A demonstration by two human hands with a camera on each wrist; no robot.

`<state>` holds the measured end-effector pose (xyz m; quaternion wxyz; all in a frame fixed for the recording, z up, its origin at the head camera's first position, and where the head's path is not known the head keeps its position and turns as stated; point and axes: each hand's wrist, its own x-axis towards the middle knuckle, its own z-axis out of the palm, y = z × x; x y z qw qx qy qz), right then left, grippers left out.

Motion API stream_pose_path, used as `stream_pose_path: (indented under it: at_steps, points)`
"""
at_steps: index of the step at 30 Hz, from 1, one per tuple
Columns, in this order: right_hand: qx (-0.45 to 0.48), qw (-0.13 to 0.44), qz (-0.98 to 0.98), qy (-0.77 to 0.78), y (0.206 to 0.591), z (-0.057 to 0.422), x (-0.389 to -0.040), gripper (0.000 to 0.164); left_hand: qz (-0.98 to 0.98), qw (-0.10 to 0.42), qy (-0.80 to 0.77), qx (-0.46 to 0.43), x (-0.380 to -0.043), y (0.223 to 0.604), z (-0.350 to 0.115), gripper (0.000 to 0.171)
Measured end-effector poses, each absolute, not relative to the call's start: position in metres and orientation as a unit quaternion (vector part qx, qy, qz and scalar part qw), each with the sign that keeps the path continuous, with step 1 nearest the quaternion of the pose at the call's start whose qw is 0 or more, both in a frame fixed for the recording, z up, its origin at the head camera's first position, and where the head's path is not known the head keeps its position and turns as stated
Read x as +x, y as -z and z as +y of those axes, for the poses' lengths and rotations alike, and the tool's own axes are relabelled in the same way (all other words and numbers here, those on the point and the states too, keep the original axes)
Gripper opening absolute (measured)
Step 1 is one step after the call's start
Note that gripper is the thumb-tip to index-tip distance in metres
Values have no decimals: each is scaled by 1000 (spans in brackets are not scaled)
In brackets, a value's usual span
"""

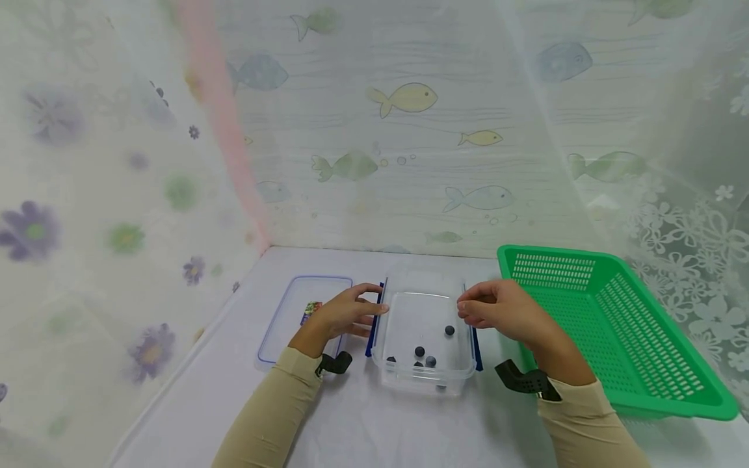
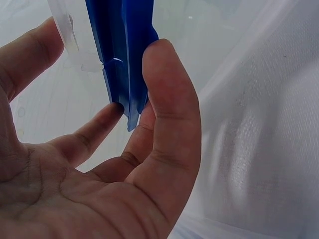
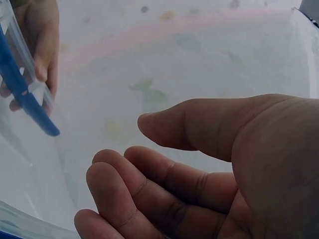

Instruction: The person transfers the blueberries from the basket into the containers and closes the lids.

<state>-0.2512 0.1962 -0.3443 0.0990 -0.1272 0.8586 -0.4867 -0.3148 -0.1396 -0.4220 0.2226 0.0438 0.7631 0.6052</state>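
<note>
A clear plastic box [image 1: 418,318] stands open on the white table in the head view. Several dark round balls that look like blueberries [image 1: 449,330] lie inside, mostly towards the near end. My left hand [image 1: 348,311] grips the box's left side, thumb at the rim. In the left wrist view its curled fingers [image 2: 172,99] touch the hanging blue latch [image 2: 134,55]. Over the right rim hovers my right hand [image 1: 494,309], loosely bent; the right wrist view shows a gap between thumb and fingers [image 3: 112,194], with nothing held. Another blue latch [image 1: 477,354] hangs below it.
A lid [image 1: 287,325] with a blue edge and a colourful label [image 1: 310,309] lies left of the box, partly behind my left hand. To the right is a large green plastic basket [image 1: 608,338]. Patterned curtains [image 1: 351,214] hang behind and on the left.
</note>
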Motion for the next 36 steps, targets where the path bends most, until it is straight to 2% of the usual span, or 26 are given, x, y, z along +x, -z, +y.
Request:
stream_pose_path:
  at_steps: [6,16,36]
  points:
    - [-128,83,864,480,342,201,-248,33,761,224,-607,48,-316,425,-141,74]
    - [-106,96,884,445,341,224,-251,33,762,225,-606,42,-316,421,-140,76]
    - [-90,113,892,428,332,274,-254,44,762,223,-606,40,-313,422,-140,73]
